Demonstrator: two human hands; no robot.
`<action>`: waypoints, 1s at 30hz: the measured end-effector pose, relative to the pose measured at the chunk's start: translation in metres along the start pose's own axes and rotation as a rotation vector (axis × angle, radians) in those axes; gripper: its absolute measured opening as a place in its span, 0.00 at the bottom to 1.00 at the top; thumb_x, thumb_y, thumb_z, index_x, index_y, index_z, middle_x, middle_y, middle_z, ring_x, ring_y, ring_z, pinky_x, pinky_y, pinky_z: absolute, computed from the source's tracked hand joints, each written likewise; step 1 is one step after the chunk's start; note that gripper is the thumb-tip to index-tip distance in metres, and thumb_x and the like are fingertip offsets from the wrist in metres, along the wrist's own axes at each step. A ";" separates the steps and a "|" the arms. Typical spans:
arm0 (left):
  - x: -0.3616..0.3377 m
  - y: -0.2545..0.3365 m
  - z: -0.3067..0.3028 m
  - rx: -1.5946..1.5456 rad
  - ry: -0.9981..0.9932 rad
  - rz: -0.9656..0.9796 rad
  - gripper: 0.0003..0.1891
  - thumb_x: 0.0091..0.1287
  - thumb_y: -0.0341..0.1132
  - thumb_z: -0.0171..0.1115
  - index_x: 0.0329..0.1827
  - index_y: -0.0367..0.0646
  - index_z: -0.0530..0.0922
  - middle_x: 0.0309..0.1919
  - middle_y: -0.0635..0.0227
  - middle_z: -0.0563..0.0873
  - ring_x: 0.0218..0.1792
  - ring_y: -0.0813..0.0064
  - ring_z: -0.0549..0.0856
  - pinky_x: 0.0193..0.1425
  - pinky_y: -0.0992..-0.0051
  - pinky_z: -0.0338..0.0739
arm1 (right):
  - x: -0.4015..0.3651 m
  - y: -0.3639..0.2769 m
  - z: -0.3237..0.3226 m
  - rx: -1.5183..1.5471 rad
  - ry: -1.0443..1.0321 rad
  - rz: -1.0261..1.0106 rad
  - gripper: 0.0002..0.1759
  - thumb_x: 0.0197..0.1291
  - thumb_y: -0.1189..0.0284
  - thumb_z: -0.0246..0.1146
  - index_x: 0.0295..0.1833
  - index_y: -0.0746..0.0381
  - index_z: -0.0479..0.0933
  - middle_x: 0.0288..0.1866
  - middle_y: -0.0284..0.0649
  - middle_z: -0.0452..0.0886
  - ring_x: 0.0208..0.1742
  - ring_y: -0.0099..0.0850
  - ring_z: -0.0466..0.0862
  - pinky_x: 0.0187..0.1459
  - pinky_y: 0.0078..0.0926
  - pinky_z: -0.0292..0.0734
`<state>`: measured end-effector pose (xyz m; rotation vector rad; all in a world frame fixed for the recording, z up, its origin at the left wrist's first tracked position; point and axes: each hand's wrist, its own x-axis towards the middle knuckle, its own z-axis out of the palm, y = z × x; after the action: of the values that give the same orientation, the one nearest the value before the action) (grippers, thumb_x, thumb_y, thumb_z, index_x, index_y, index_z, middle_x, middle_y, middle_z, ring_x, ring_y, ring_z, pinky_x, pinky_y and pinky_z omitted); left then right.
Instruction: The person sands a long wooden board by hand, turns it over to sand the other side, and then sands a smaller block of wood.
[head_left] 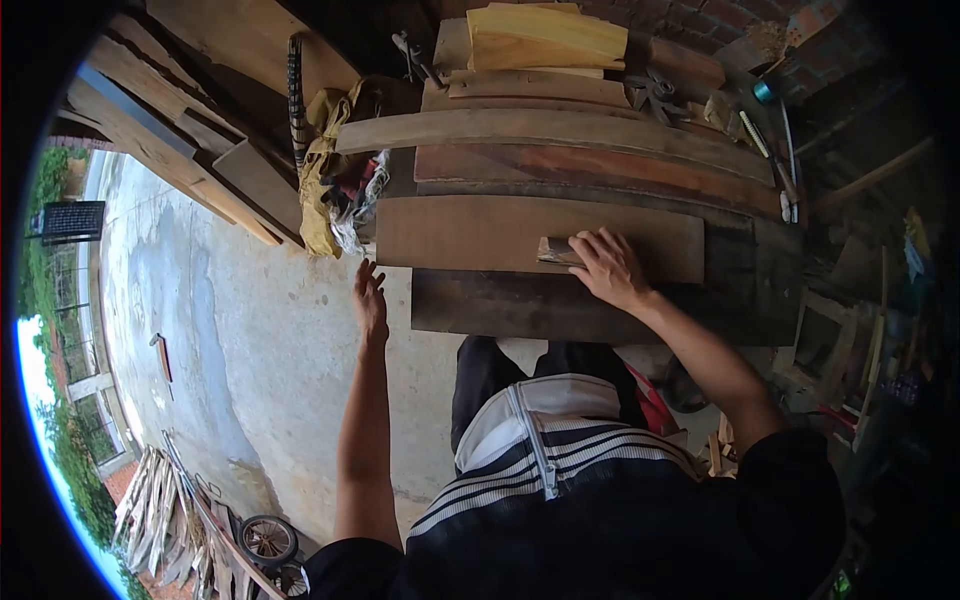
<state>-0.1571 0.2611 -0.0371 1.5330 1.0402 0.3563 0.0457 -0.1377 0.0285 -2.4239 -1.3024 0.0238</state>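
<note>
A flat brown board (460, 232) lies lengthwise across the workbench in front of me. My right hand (608, 268) is closed over a small block (553, 250) that rests on the board, right of its middle. The block has a pale end and a dark wrapped-looking top; most of it is under my fingers, and I cannot make out its exact kind. My left hand (370, 302) hangs just off the board's left end, fingers apart and holding nothing. Below the board shows the dark bench surface (520, 305).
Behind the board lie a reddish plank (560, 168), a long curved plank (560, 130) and yellowish boards (545, 40). Cloths (322, 190) hang at the bench's left end. Clamps and tools (655, 95) sit at the back right. Tall boards (190, 130) lean at the left.
</note>
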 end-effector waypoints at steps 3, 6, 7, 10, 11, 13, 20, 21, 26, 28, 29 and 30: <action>0.028 0.019 0.001 0.009 -0.239 -0.059 0.23 0.81 0.35 0.49 0.74 0.33 0.72 0.62 0.56 0.86 0.61 0.63 0.86 0.68 0.61 0.74 | -0.018 0.013 -0.011 -0.059 -0.017 0.045 0.29 0.55 0.64 0.75 0.61 0.57 0.76 0.58 0.35 0.80 0.56 0.39 0.79 0.58 0.42 0.73; 0.040 0.027 -0.002 0.136 -0.351 0.107 0.19 0.77 0.30 0.55 0.65 0.27 0.79 0.52 0.55 0.90 0.53 0.67 0.89 0.61 0.68 0.80 | -0.010 0.001 -0.004 -0.095 -0.040 0.063 0.28 0.56 0.64 0.75 0.62 0.56 0.77 0.59 0.31 0.80 0.57 0.36 0.78 0.58 0.41 0.72; 0.039 0.032 -0.004 0.116 -0.334 0.115 0.17 0.74 0.25 0.58 0.62 0.24 0.81 0.48 0.54 0.91 0.48 0.70 0.90 0.56 0.73 0.82 | 0.000 -0.009 0.005 -0.077 -0.049 0.053 0.28 0.56 0.64 0.74 0.62 0.55 0.77 0.59 0.31 0.80 0.57 0.35 0.78 0.58 0.40 0.72; 0.058 0.019 -0.016 0.120 -0.429 0.070 0.19 0.74 0.26 0.57 0.64 0.24 0.79 0.51 0.54 0.90 0.51 0.70 0.89 0.59 0.72 0.81 | 0.061 -0.075 0.050 -0.113 -0.053 0.014 0.28 0.56 0.61 0.74 0.62 0.53 0.76 0.59 0.29 0.81 0.57 0.35 0.78 0.57 0.41 0.72; 0.061 0.021 -0.019 0.131 -0.448 0.035 0.20 0.72 0.25 0.57 0.65 0.26 0.79 0.53 0.56 0.90 0.51 0.73 0.88 0.58 0.74 0.81 | 0.085 -0.102 0.068 -0.122 -0.031 0.016 0.27 0.56 0.61 0.73 0.61 0.52 0.76 0.59 0.28 0.81 0.58 0.36 0.78 0.57 0.42 0.72; 0.072 0.022 -0.030 0.152 -0.512 -0.005 0.21 0.70 0.25 0.56 0.65 0.26 0.79 0.52 0.58 0.89 0.50 0.75 0.87 0.57 0.75 0.80 | 0.128 -0.155 0.099 -0.120 0.022 0.017 0.25 0.56 0.62 0.73 0.60 0.50 0.76 0.59 0.27 0.81 0.59 0.37 0.78 0.57 0.43 0.72; 0.079 0.031 -0.040 -0.020 -0.772 -0.069 0.20 0.69 0.25 0.58 0.63 0.32 0.83 0.51 0.65 0.88 0.49 0.80 0.83 0.55 0.79 0.79 | 0.173 -0.195 0.127 -0.104 0.110 -0.017 0.25 0.56 0.61 0.74 0.58 0.52 0.76 0.55 0.29 0.81 0.55 0.37 0.79 0.57 0.40 0.73; 0.070 0.043 -0.041 0.059 -0.803 0.087 0.19 0.70 0.27 0.61 0.63 0.32 0.83 0.52 0.64 0.88 0.50 0.80 0.83 0.56 0.79 0.79 | 0.160 -0.187 0.118 -0.104 0.086 0.004 0.26 0.55 0.61 0.74 0.58 0.52 0.76 0.55 0.29 0.81 0.55 0.37 0.79 0.57 0.40 0.74; 0.080 0.029 -0.038 -0.246 -0.816 -0.296 0.19 0.71 0.28 0.67 0.64 0.32 0.81 0.53 0.65 0.89 0.54 0.79 0.85 0.59 0.77 0.79 | 0.070 -0.119 0.052 -0.218 0.046 0.301 0.26 0.56 0.61 0.73 0.59 0.53 0.78 0.56 0.30 0.81 0.55 0.38 0.80 0.56 0.42 0.76; 0.081 0.015 -0.038 -0.232 -0.820 -0.213 0.21 0.72 0.28 0.67 0.66 0.32 0.80 0.54 0.64 0.89 0.55 0.77 0.86 0.61 0.76 0.80 | 0.038 -0.080 0.042 -0.213 0.184 0.448 0.24 0.56 0.64 0.74 0.58 0.56 0.78 0.54 0.35 0.82 0.52 0.43 0.80 0.53 0.42 0.76; 0.080 0.013 -0.036 -0.233 -0.792 -0.209 0.21 0.72 0.28 0.67 0.66 0.32 0.80 0.55 0.64 0.89 0.56 0.77 0.86 0.62 0.76 0.80 | 0.038 -0.077 0.032 -0.241 0.184 0.518 0.25 0.56 0.64 0.74 0.58 0.56 0.77 0.54 0.36 0.82 0.53 0.44 0.80 0.53 0.41 0.77; 0.078 0.012 -0.033 -0.235 -0.766 -0.203 0.21 0.72 0.28 0.67 0.67 0.33 0.80 0.55 0.64 0.89 0.56 0.77 0.86 0.63 0.76 0.80 | 0.042 -0.080 0.032 -0.242 0.184 0.524 0.25 0.56 0.64 0.74 0.58 0.56 0.77 0.54 0.36 0.82 0.53 0.44 0.80 0.53 0.41 0.77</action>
<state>-0.1326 0.3431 -0.0424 1.1786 0.5105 -0.2400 -0.0006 -0.0543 0.0328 -2.8271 -0.5942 -0.2198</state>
